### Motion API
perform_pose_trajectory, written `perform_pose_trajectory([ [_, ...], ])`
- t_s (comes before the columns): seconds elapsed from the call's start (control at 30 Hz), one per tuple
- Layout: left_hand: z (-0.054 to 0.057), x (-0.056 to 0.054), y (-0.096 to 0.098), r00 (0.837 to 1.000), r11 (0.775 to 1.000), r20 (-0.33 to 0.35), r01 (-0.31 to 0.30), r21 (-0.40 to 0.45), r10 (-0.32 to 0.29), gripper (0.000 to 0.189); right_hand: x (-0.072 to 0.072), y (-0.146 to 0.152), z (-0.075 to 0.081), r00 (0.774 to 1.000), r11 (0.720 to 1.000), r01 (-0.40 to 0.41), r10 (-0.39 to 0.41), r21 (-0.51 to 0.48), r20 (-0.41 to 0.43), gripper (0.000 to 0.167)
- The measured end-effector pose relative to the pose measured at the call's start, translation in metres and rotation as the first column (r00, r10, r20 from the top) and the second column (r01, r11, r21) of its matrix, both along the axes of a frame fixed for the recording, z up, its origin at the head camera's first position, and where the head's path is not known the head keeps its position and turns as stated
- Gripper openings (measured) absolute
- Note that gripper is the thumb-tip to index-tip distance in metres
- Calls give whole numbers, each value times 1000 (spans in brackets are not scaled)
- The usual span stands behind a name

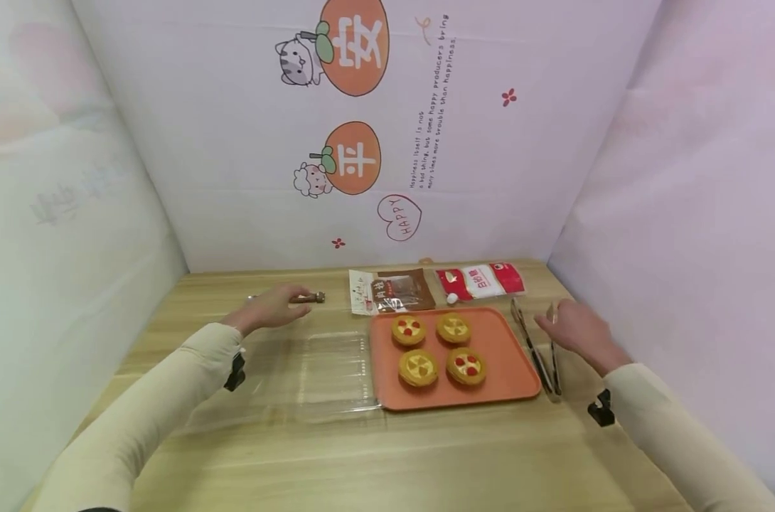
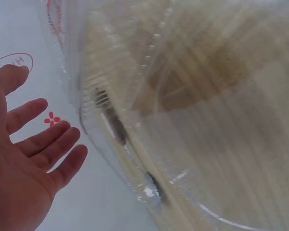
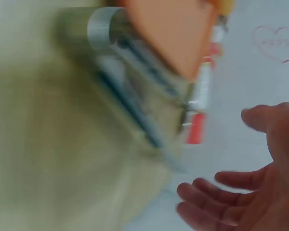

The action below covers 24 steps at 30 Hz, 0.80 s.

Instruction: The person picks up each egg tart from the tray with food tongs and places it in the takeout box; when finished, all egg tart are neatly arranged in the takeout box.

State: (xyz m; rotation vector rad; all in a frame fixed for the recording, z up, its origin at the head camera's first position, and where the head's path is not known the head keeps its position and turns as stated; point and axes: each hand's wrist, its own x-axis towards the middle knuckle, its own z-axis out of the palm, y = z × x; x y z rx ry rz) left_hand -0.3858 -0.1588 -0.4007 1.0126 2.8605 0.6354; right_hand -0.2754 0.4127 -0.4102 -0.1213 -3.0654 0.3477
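In the head view, the left hand (image 1: pixel 274 307) is above the table's left side, near a slim utensil (image 1: pixel 314 297) at the far edge and a clear plastic container (image 1: pixel 336 370), which lies left of the orange tray (image 1: pixel 503 387). The right hand (image 1: pixel 578 328) is at the far end of the metal tongs (image 1: pixel 539 364), just right of the tray. In the left wrist view, that hand's fingers are spread and slightly bent, holding nothing; the utensil shows through the plastic. The container should be light, thin and slippery, likely to flex or dent, so its rim would be the safest hold. In the right wrist view, blurred, that hand is likewise unclosed and empty, its fingers loosely bent, apart from the tongs. These look stiff but springy, smooth and fairly light, best held midway along both arms.
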Motion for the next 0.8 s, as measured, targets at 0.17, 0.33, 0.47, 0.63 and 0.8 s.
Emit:
perform_pose_trajectory([
  [0.17, -11, 1, -3, 999, 1000, -29, 26, -3, -26, 41, -1, 11, -33, 989, 995, 42, -27, -95, 148, 65],
  [0.33, -20, -2, 7, 997, 997, -66, 32, -66, -37, 41, -1, 13, -55, 979, 968, 149, -116, -201, 165, 67],
  [0.47, -24, -4, 13, 996, 993, -84, -1, -118, -9, 38, -3, 9, -61, 981, 964, 165, -137, -208, 139, 62],
  [0.63, -26, -4, 15, 996, 988, -85, -26, -150, 13, 32, -7, 8, -60, 985, 975, 145, -127, -171, 113, 63],
  [0.8, -27, -5, 14, 993, 990, -108, -66, -122, 53, 22, -9, 9, -62, 992, 981, 108, -95, -160, 88, 58],
])
